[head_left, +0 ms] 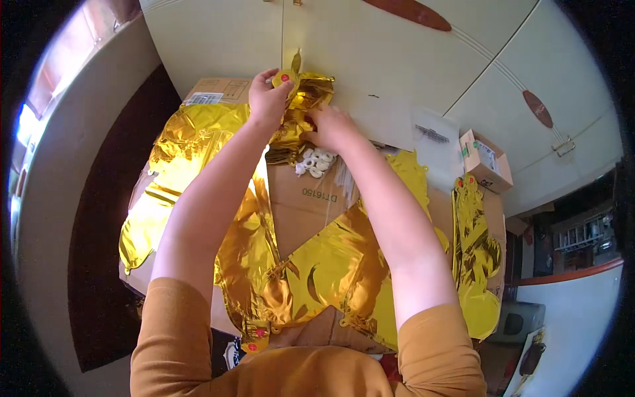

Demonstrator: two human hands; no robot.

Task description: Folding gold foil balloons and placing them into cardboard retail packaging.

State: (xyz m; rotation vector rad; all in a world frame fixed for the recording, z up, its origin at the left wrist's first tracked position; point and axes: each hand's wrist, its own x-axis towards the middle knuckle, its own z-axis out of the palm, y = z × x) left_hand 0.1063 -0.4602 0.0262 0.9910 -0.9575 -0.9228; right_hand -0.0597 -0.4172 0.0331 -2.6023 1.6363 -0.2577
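Near the far edge of the cardboard, my left hand (266, 104) is closed on a flat gold foil balloon (287, 81) with a red dot on its tab. Just right of it, my right hand (334, 127) has its thumb and fingers on the crumpled gold foil below that tab; its fingertips are partly hidden in the folds. Large flattened gold foil balloons (198, 142) cover the cardboard to the left. Another wide gold foil sheet (347, 258) lies between my forearms. Small white curled pieces (316, 163) sit close below my right hand, beside thin clear straws (344, 180).
Brown cardboard (297, 198) forms the work surface. On the right lie more folded gold balloons (475, 258) with red dots, near a small open carton (486, 161). Cream cabinet doors (370, 59) stand behind. A white plastic sheet (433, 135) lies at the far right.
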